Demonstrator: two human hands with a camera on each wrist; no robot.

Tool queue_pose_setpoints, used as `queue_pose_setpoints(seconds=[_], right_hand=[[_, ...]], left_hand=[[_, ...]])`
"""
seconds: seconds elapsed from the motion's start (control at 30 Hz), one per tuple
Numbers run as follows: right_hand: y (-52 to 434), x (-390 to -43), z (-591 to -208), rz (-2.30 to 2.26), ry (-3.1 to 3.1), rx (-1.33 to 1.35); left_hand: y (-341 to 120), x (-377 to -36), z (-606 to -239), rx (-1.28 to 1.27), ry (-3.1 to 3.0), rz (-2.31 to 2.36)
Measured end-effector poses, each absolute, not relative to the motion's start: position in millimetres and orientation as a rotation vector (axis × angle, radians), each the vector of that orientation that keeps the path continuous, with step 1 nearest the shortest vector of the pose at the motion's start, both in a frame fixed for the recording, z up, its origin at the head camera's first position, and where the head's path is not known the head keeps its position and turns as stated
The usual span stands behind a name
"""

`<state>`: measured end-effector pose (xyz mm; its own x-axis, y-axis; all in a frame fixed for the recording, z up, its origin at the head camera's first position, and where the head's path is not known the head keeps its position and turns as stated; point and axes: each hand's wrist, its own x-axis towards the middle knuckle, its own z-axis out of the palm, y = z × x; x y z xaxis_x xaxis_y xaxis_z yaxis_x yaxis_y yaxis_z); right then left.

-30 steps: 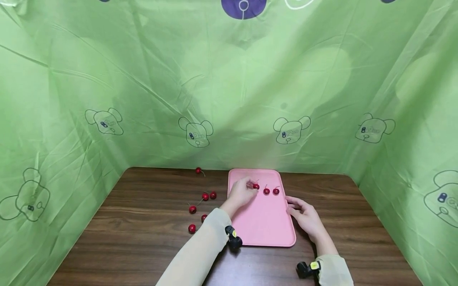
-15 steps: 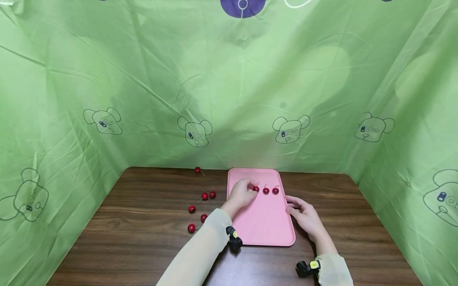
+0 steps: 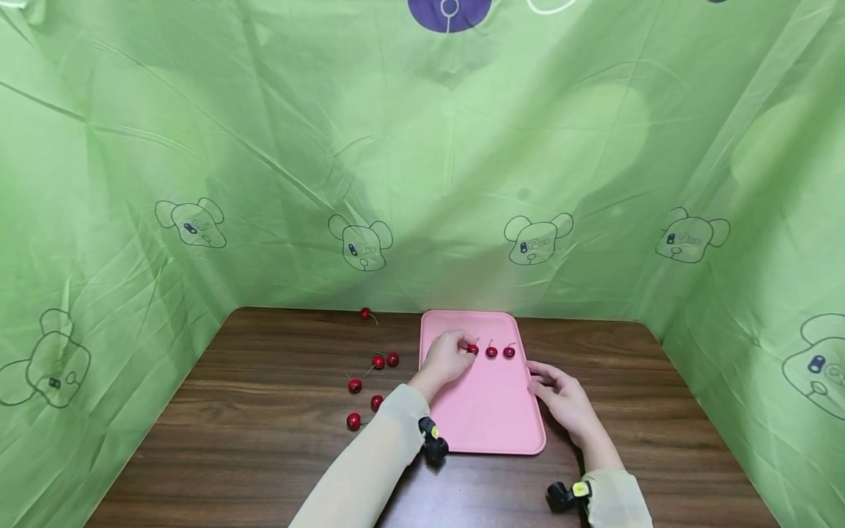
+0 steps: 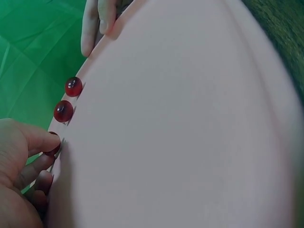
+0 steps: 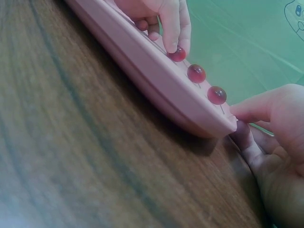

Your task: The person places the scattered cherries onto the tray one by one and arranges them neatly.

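A pink tray [image 3: 488, 411] lies on the brown table. My left hand [image 3: 467, 350] pinches a red cherry [image 3: 472, 349] at the tray's far part; in the left wrist view the fingertips [image 4: 45, 140] close round that cherry [image 4: 53, 148]. Two more cherries [image 3: 491, 353] [image 3: 509, 353] sit in a row to its right, and the right wrist view shows them too [image 5: 196, 73] [image 5: 216, 95]. My right hand [image 3: 536, 378] holds the tray's right rim, with the thumb [image 5: 251, 110] on top and the other fingers below the edge.
Several loose cherries lie on the table left of the tray, around [image 3: 376, 381], and one sits further back [image 3: 365, 314]. Green cloth walls [image 3: 422, 183] enclose the table on three sides. Bare wood [image 3: 251, 455] spreads in front and at the right.
My left hand has brought its cherry slightly nearer, into line with the other two on the tray. The right hand has stayed on the tray's rim.
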<state>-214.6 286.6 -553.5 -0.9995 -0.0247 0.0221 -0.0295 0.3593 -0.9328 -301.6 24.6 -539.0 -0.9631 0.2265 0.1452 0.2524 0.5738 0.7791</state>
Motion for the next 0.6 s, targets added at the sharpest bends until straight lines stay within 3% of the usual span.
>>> queue_pose_setpoints(seconds=[0.6], right_hand=[[286.2,-215.1,-553.4,1.787,-2.600,0.033]], left_hand=[[23.5,-302.5,-538.3,-0.454,-2.750,-1.330]])
